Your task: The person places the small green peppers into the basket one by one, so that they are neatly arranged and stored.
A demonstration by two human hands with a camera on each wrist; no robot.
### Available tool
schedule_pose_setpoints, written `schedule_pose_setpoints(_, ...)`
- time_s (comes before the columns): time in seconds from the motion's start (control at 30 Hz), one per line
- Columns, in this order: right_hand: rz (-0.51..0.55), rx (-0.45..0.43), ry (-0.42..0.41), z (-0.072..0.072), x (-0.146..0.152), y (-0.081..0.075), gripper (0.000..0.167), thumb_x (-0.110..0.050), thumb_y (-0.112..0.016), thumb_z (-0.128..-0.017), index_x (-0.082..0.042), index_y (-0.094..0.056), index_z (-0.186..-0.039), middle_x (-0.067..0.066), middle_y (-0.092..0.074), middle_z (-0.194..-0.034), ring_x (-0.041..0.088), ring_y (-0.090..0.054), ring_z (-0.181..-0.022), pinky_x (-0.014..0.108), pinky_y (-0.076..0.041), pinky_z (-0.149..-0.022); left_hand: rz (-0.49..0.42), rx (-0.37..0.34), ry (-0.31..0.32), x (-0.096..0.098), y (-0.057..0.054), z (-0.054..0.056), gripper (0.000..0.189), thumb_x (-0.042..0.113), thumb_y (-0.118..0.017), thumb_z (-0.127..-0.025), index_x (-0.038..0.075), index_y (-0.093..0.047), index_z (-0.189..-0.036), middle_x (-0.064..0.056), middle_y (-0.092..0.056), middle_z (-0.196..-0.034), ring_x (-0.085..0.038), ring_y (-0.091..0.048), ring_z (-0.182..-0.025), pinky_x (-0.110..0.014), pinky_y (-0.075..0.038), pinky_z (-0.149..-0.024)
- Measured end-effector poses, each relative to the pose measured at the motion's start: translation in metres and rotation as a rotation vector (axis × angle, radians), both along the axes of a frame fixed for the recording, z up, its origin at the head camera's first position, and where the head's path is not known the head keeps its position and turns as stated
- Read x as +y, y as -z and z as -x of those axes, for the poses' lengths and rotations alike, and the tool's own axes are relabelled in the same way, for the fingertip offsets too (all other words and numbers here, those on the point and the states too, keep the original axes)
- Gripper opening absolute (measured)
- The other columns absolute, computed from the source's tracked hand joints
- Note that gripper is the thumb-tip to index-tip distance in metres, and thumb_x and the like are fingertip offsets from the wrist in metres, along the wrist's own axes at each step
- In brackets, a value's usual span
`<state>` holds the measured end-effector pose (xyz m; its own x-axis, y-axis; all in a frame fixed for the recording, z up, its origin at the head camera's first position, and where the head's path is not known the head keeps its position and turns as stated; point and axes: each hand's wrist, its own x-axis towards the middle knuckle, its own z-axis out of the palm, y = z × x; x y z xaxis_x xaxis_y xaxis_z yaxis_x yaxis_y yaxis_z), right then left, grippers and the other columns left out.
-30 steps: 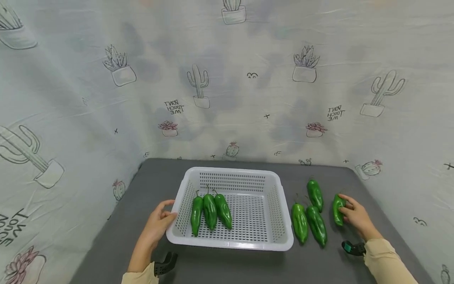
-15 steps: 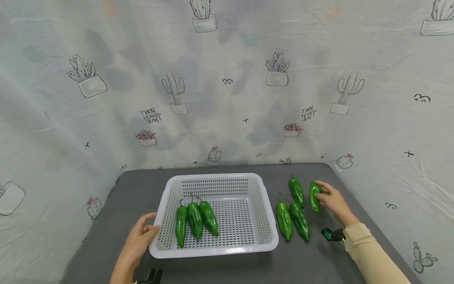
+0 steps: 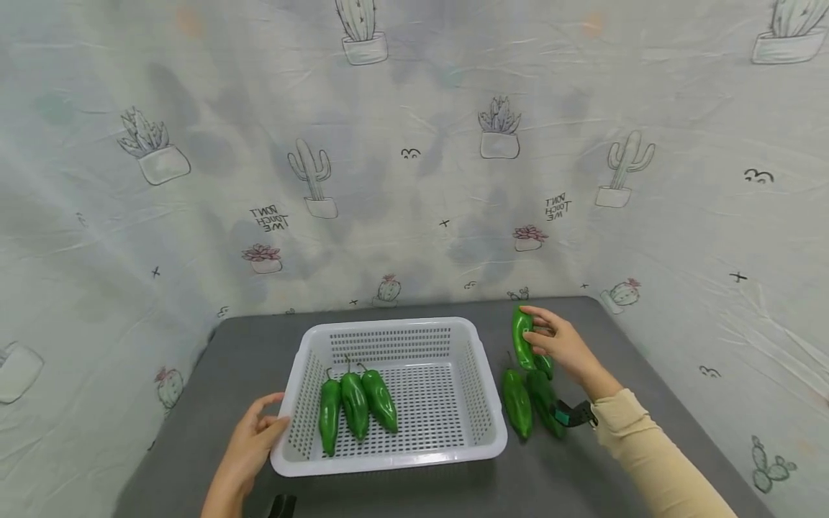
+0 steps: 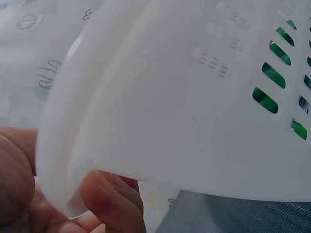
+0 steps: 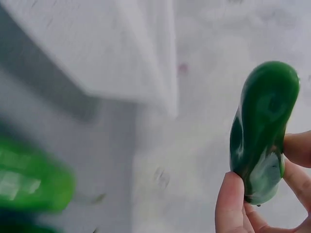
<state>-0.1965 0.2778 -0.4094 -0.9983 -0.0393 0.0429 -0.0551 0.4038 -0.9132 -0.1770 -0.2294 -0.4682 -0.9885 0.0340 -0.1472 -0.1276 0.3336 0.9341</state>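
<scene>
My left hand (image 3: 249, 440) grips the left rim of a white perforated plastic basket (image 3: 388, 465). Up close in the left wrist view, fingers and thumb curl round the rim of the basket (image 4: 146, 131). Inside its left half lie three green chili peppers (image 3: 355, 406), side by side. My right hand (image 3: 562, 350) pinches another green chili pepper (image 3: 520, 332) off the table, right of the basket. The right wrist view has this pepper (image 5: 265, 116) between thumb and fingers. Below it on the table are three more peppers (image 3: 517, 406), one of them partly hidden behind the held one.
The basket stands on a dark grey table (image 3: 259, 345). A pale cloth (image 3: 414, 216) printed with potted cacti hangs behind and at both sides. A black strap with a green-marked device (image 3: 573, 414) is on the right wrist, overlapping one table pepper in the head view.
My right hand has lifted its pepper and carried it left, over the other table peppers towards the basket. The left hand stays on the rim. The head view has shifted to the right.
</scene>
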Motion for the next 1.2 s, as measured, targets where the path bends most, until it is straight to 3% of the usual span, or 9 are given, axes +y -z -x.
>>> schedule_pose_setpoints(0.27, 0.076, 0.062, -0.143, 0.011, -0.054, -0.024, 0.057, -0.019, -0.058, -0.094, -0.014, -0.035, -0.147, 0.027, -0.031, -0.146, 0.044, -0.040, -0.129, 0.046, -0.049, -0.088, -0.021, 0.014, -0.019, 0.002, -0.001, -0.001, 0.048, 0.004, -0.051, -0.094, 0.003, -0.034, -0.139, -0.019, -0.066, -0.094, -0.018, -0.064, -0.082, -0.030, -0.049, -0.068)
schedule_pose_setpoints(0.43, 0.100, 0.094, -0.223, 0.019, -0.083, -0.028, 0.056, -0.017, -0.059, -0.094, -0.015, -0.037, -0.145, 0.024, -0.034, -0.146, 0.042, -0.045, -0.126, 0.040, -0.051, -0.084, -0.013, 0.011, -0.022, 0.002, -0.001, -0.001, 0.048, 0.003, -0.051, -0.094, 0.003, -0.034, -0.139, -0.019, -0.066, -0.094, -0.019, -0.064, -0.083, -0.031, -0.049, -0.068)
schedule_pose_setpoints(0.83, 0.088, 0.048, -0.299, 0.040, -0.144, -0.012, 0.054, -0.017, -0.061, -0.092, -0.019, -0.042, -0.142, 0.018, -0.039, -0.143, 0.035, -0.050, -0.122, 0.039, -0.051, -0.086, -0.008, 0.014, -0.017, 0.000, -0.002, 0.000, 0.049, 0.003, -0.051, -0.094, 0.003, -0.034, -0.140, -0.019, -0.066, -0.095, -0.019, -0.065, -0.083, -0.030, -0.049, -0.068)
schedule_pose_setpoints(1.03, 0.095, 0.008, -0.306, 0.047, -0.171, 0.000, 0.052, -0.014, -0.062, -0.092, -0.016, -0.045, -0.140, 0.019, -0.046, -0.137, 0.034, -0.053, -0.118, 0.037, -0.053, -0.080, -0.015, 0.019, -0.016, 0.001, -0.001, 0.000, 0.049, 0.003, -0.051, -0.093, 0.003, -0.034, -0.139, -0.022, -0.066, -0.097, -0.023, -0.066, -0.085, -0.031, -0.050, -0.067)
schedule_pose_setpoints(1.2, -0.006, -0.009, -0.310, 0.054, -0.187, 0.012, 0.050, -0.012, -0.062, -0.091, -0.019, -0.049, -0.138, 0.018, -0.049, -0.134, 0.033, -0.056, -0.115, 0.041, -0.054, -0.079, -0.019, 0.018, -0.015, 0.001, -0.001, -0.001, 0.048, 0.002, -0.051, -0.093, 0.003, -0.035, -0.139, -0.022, -0.066, -0.096, -0.021, -0.066, -0.083, -0.030, -0.050, -0.067)
